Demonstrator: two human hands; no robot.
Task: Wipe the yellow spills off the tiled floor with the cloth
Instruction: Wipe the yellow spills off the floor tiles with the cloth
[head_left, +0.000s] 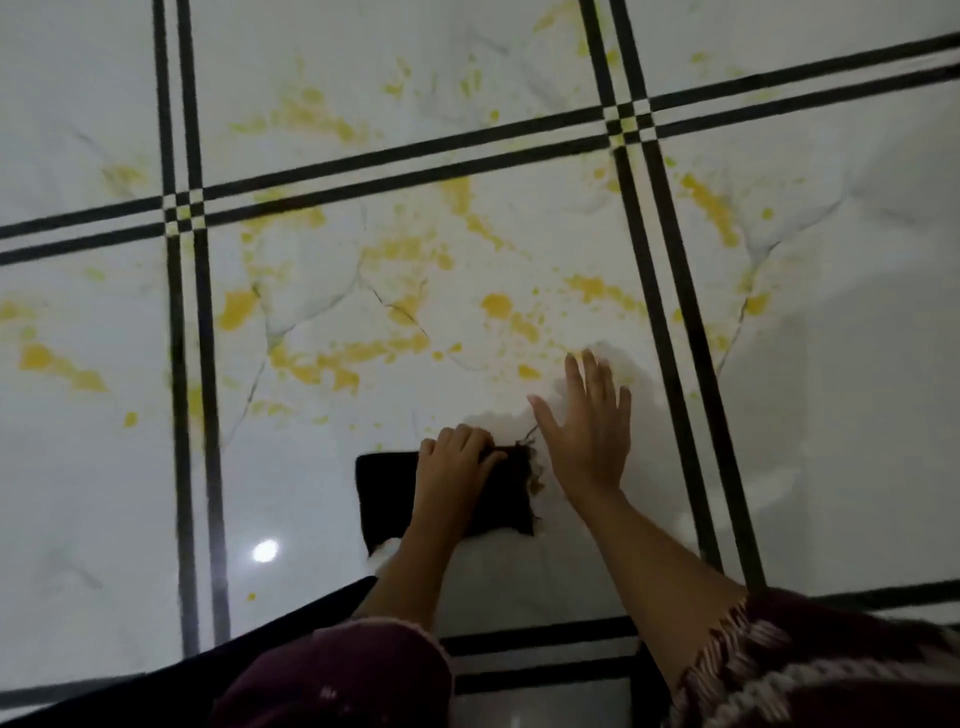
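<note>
A dark, frayed cloth (387, 496) lies flat on the white marble-look tiled floor (130, 493) in the lower middle of the head view. My left hand (457, 467) presses down on its top edge with the fingers curled over it. My right hand (589, 421) hovers just to the right of the cloth, fingers spread, holding nothing. Yellow spills (337, 358) are splashed across the tile beyond both hands, with more yellow blotches (709, 208) on the tiles to the right, left and far side.
Double black grout bands (205, 415) cross the floor to the left, right and far side of the hands. A light reflection (265, 551) glares on the tile at lower left. My maroon patterned sleeves (810, 670) and dark clothing fill the bottom edge.
</note>
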